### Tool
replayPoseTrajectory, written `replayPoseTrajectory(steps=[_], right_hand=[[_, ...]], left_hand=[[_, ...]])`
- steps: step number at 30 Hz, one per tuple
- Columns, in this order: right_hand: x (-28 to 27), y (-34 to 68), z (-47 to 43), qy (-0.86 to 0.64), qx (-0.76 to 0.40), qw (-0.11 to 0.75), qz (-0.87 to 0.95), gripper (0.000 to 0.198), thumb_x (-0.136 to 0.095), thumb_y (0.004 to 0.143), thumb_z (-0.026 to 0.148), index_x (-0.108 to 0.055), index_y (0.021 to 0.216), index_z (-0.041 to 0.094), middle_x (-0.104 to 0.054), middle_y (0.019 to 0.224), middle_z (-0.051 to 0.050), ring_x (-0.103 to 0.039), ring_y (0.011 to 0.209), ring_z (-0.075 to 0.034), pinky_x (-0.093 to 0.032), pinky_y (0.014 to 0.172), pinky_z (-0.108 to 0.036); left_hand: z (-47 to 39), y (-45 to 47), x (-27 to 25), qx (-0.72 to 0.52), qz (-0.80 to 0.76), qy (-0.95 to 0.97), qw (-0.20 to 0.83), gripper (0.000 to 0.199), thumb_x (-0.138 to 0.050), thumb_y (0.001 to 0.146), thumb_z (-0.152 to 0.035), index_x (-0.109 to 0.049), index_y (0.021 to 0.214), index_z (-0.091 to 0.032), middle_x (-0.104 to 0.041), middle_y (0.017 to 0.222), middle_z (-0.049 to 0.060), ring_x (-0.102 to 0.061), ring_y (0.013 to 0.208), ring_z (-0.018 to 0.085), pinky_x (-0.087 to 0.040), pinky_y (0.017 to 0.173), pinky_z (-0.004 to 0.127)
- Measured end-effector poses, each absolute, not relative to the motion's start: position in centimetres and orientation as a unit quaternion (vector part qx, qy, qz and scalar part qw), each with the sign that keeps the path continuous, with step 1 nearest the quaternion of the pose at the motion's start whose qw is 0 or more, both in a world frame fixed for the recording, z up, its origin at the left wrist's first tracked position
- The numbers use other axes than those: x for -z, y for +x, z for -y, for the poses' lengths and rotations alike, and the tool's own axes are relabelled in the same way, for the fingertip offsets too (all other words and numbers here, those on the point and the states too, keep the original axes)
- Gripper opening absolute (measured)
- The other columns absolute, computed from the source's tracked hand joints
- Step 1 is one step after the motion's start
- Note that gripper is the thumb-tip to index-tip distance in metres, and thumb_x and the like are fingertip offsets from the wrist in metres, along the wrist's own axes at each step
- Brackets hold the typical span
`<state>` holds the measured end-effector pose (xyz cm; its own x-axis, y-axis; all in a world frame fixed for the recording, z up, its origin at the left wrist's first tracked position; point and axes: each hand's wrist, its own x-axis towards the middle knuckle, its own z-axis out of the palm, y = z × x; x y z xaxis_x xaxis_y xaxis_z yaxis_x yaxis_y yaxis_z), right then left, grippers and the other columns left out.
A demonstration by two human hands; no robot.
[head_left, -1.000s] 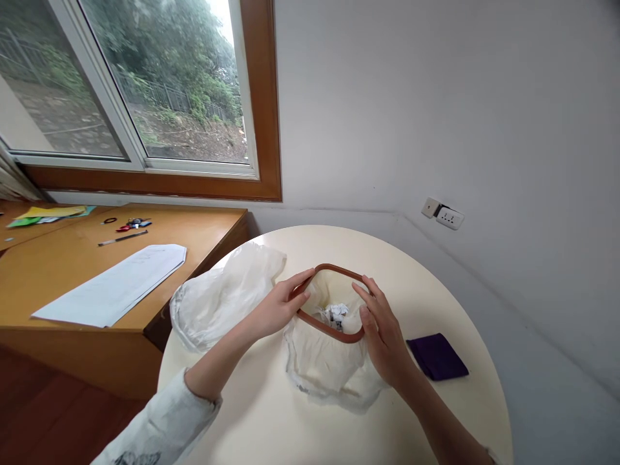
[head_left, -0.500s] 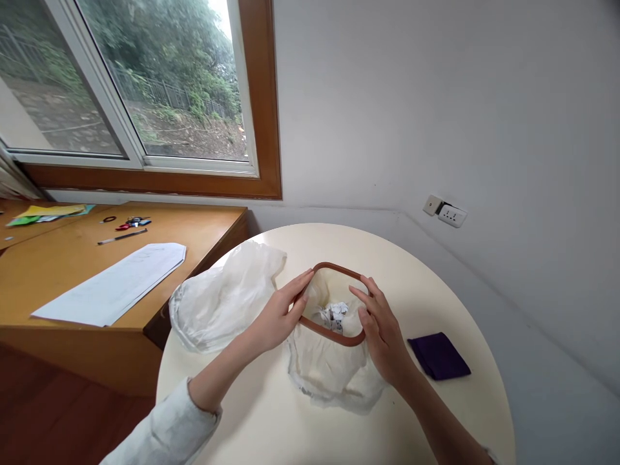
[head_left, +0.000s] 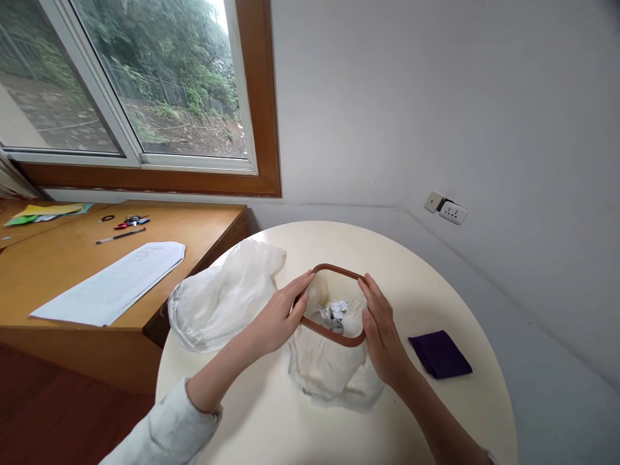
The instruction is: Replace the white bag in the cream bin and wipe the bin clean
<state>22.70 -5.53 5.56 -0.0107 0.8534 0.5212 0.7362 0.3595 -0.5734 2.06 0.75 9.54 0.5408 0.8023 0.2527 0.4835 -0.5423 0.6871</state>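
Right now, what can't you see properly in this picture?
In the head view:
Bottom of the bin: hidden by paper scraps and its bag.
Part of the brown rim: hidden by the left hand.
Marks on the white sheets: too faint and small to read.
Near edge of the table: cut off by the picture's bottom.

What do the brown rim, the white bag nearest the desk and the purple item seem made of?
Brown rim: probably plastic, satin, going by its even colour and rounded corners.
White bag: likely plastic film, semi-sheer, with crinkles.
Purple item: perhaps fabric, matte, seemingly folded; any weave is too small to see.
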Motion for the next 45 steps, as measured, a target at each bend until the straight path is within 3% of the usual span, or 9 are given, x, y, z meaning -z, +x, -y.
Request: replayPoseTrajectory(steps=[6, 9, 12, 15, 18, 22, 28, 45], right_hand=[[-5.1, 22.6, 5.3, -0.558, -0.073, 0.437, 0.702, 0.047, -0.019, 0.093, 0.024, -0.019, 0.14, 0.023, -0.014, 0.148, -0.004, -0.014, 0.136, -0.02, -0.019, 0.108, -0.048], [-5.4, 22.6, 5.4, -0.559, -0.064, 0.426, 0.708, 0.047, -0.02, 0.093, 0.024, -0.019, 0.14, 0.023, -0.016, 0.148, -0.005, -0.014, 0.136, -0.02, -0.017, 0.109, -0.049], [-5.7, 22.8, 5.6, -0.564, -0.069, 0.423, 0.706, 0.05, -0.023, 0.093, 0.027, -0.013, 0.141, 0.024, -0.019, 0.148, -0.005, -0.016, 0.135, -0.021, -0.018, 0.109, -0.049], [-5.7, 23.7, 5.9, -0.565, -0.062, 0.454, 0.686, 0.052, -0.027, 0.093, 0.03, -0.01, 0.142, 0.025, -0.022, 0.147, -0.005, -0.019, 0.135, -0.021, -0.023, 0.107, -0.05], [-5.1, 25.3, 6.3, -0.573, -0.026, 0.486, 0.659, 0.049, -0.028, 0.092, 0.032, -0.019, 0.14, 0.025, -0.028, 0.144, -0.006, -0.023, 0.133, -0.023, -0.025, 0.105, -0.051], [-3.8, 27.7, 6.9, -0.625, -0.017, 0.482, 0.614, 0.046, -0.031, 0.091, 0.036, -0.031, 0.136, 0.023, -0.034, 0.141, -0.007, -0.027, 0.131, -0.024, -0.028, 0.104, -0.051], [-1.5, 30.6, 7.9, -0.699, -0.007, 0.457, 0.55, 0.049, -0.03, 0.089, 0.044, -0.038, 0.131, 0.021, -0.036, 0.139, -0.008, -0.029, 0.13, -0.025, -0.026, 0.104, -0.052], [1.3, 32.5, 8.2, -0.749, -0.055, 0.432, 0.499, 0.054, -0.03, 0.085, 0.049, -0.044, 0.127, 0.018, -0.037, 0.139, -0.009, -0.031, 0.129, -0.027, -0.027, 0.103, -0.051]], left_hand=[[-0.5, 2.3, -9.1, -0.278, -0.4, 0.828, 0.278, 0.045, -0.024, 0.093, -0.035, -0.03, 0.137, -0.024, -0.028, 0.145, 0.001, -0.027, 0.132, 0.021, -0.025, 0.11, 0.039], [-0.3, 2.0, -9.2, -0.293, -0.406, 0.835, 0.228, 0.042, -0.027, 0.093, -0.035, -0.039, 0.132, -0.026, -0.026, 0.146, 0.003, -0.026, 0.132, 0.024, -0.029, 0.107, 0.044], [0.5, 1.6, -9.5, -0.34, -0.336, 0.868, 0.134, 0.032, -0.035, 0.091, -0.03, -0.052, 0.117, -0.022, -0.038, 0.138, 0.007, -0.035, 0.127, 0.024, -0.028, 0.107, 0.045], [1.6, 1.4, -9.6, -0.322, -0.209, 0.921, 0.066, 0.028, -0.042, 0.089, -0.026, -0.051, 0.115, -0.02, -0.056, 0.118, 0.01, -0.049, 0.113, 0.021, -0.025, 0.108, 0.046], [2.3, 1.7, -9.2, -0.294, -0.162, 0.941, 0.04, 0.031, -0.04, 0.09, -0.021, -0.047, 0.12, -0.02, -0.063, 0.102, 0.009, -0.056, 0.097, 0.02, -0.034, 0.1, 0.046], [1.7, 2.4, -8.4, -0.32, -0.159, 0.933, 0.027, 0.034, -0.036, 0.089, -0.012, -0.046, 0.121, -0.021, -0.063, 0.093, 0.009, -0.056, 0.086, 0.018, -0.043, 0.086, 0.042], [-1.8, 3.7, -7.6, -0.36, -0.189, 0.913, 0.021, 0.03, -0.039, 0.09, -0.017, -0.05, 0.117, -0.022, -0.06, 0.087, 0.007, -0.053, 0.083, 0.017, -0.043, 0.08, 0.037], [-12.7, 4.6, -7.5, -0.313, -0.309, 0.898, -0.032, 0.028, -0.034, 0.092, -0.026, -0.057, 0.105, -0.018, -0.059, 0.087, 0.008, -0.053, 0.085, 0.02, -0.04, 0.082, 0.037]])
